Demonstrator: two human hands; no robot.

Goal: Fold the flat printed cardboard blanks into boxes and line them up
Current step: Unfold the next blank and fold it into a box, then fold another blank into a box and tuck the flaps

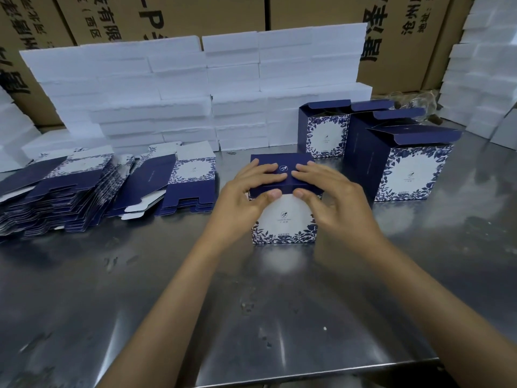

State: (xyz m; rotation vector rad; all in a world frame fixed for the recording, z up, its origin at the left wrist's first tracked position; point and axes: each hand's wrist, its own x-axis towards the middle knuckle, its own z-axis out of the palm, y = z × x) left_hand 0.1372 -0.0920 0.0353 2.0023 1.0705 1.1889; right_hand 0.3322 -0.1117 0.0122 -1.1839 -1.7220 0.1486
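1. Fingertips (275, 167) of both your hands lie flat on the dark blue lid of the box (284, 219), thumbs hooked over its front edge, so each hand pinches the lid panel from above.
2. Your left hand (246, 191) and right hand (333, 194) sit side by side, equally near, the box directly under and in front of them.
3. That box stands upright on the steel table (251, 317), printed face toward you, its lid running left to right.
4. Folded boxes (402, 161) stand in a row well to your right, lids open; judging by this, the box should travel that way, so your right hand leads.
5. Flat blanks (70, 191) lie stacked to your left, with white foam blocks (195, 93) behind.
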